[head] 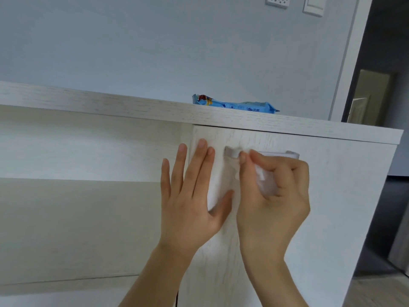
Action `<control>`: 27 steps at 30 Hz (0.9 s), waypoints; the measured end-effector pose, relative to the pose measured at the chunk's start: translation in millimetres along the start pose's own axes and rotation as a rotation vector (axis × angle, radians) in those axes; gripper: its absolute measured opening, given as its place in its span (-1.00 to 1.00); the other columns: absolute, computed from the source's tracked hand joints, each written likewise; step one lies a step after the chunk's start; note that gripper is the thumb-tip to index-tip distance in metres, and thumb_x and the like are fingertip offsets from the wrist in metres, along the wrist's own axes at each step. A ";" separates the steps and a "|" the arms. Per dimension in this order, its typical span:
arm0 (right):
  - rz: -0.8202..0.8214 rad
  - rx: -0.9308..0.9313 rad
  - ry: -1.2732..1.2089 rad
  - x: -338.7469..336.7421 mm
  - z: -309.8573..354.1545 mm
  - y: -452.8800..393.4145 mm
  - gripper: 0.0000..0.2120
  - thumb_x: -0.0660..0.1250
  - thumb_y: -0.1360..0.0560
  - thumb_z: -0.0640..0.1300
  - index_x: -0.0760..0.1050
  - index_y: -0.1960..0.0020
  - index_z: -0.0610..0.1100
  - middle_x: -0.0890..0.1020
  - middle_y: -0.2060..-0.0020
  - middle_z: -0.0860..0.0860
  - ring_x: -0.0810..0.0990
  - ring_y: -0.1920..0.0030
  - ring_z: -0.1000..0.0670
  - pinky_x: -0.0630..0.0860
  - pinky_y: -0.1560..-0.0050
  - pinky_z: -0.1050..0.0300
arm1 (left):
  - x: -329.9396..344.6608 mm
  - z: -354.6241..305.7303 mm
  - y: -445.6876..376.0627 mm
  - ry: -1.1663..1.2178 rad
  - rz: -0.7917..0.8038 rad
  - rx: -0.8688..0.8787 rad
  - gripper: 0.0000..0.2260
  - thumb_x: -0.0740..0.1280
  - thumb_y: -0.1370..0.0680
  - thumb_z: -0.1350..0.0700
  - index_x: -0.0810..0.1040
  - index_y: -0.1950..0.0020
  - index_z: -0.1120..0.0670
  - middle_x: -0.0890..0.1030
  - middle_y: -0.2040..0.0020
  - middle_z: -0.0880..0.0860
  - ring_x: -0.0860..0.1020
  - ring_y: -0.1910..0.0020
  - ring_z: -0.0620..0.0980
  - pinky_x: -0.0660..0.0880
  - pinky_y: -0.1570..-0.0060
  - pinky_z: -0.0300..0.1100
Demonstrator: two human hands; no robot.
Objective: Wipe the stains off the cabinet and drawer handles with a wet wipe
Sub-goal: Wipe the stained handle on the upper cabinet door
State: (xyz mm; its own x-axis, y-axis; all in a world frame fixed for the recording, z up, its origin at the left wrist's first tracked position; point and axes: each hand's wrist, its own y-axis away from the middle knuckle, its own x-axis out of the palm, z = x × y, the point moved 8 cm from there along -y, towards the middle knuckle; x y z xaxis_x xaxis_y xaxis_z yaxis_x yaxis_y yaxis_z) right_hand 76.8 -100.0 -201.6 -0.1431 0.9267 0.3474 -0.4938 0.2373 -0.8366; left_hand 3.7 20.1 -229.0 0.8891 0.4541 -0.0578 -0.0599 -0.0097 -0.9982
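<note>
A white wooden cabinet door (332,196) carries a white bar handle (231,151) near its top edge. My right hand (274,196) pinches a folded white wet wipe (264,180) and holds it against the handle, hiding the handle's middle. My left hand (190,196) lies flat with straight fingers on the door's left edge, just left of the handle.
A blue pack of wet wipes (234,104) lies on the cabinet top (110,105). Left of the door is an open shelf recess (77,151). A grey wall with a socket (277,1) and a switch (314,5) rises behind. A dark doorway (380,85) opens at the right.
</note>
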 end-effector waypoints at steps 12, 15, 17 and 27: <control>0.020 -0.067 -0.011 12.8 10.0 3.4 -0.90 0.49 -0.36 -0.26 0.61 0.14 -0.21 0.45 0.18 0.04 0.44 0.13 0.33 0.33 0.09 0.58 | 1.1 2.5 1.7 0.024 0.005 -0.015 -0.46 -0.04 -0.63 -0.21 0.17 -0.48 0.12 0.18 -0.48 0.06 0.09 -0.50 0.15 0.05 -0.45 0.14; -0.008 -0.002 -0.068 14.4 6.0 4.6 -0.90 0.49 -0.37 -0.26 0.61 0.13 -0.20 0.44 0.18 0.11 0.46 0.12 0.33 0.34 0.06 0.57 | 0.0 2.4 1.9 0.041 -0.006 -0.019 -0.47 -0.04 -0.64 -0.20 0.17 -0.48 0.11 0.18 -0.49 0.05 0.10 -0.50 0.15 0.07 -0.45 0.16; 0.030 -0.026 -0.059 17.4 9.7 4.5 -0.90 0.48 -0.37 -0.27 0.61 0.12 -0.20 0.43 0.18 0.12 0.45 0.13 0.32 0.34 0.09 0.57 | -0.3 2.6 1.6 0.031 -0.009 -0.020 -0.48 -0.02 -0.64 -0.19 0.18 -0.47 0.12 0.18 -0.49 0.05 0.11 -0.50 0.15 0.09 -0.44 0.17; 0.077 0.091 -0.094 6.4 0.4 -7.8 -0.91 0.48 -0.38 -0.21 0.61 0.13 -0.11 0.46 0.18 0.14 0.52 0.09 0.23 0.38 0.11 0.49 | -0.8 1.9 3.3 -0.012 -0.022 -0.004 -0.43 0.21 -0.56 -0.12 0.20 -0.47 0.14 0.18 -0.49 0.06 0.14 -0.49 0.16 0.14 -0.43 0.17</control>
State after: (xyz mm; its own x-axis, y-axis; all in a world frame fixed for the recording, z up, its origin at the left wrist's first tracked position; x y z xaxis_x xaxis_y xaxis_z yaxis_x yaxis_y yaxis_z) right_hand 79.4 -96.1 -192.6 -0.2608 0.9088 0.3255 -0.5532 0.1356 -0.8219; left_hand 1.9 21.3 -232.2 0.8845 0.4651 -0.0355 -0.0385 -0.0030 -0.9993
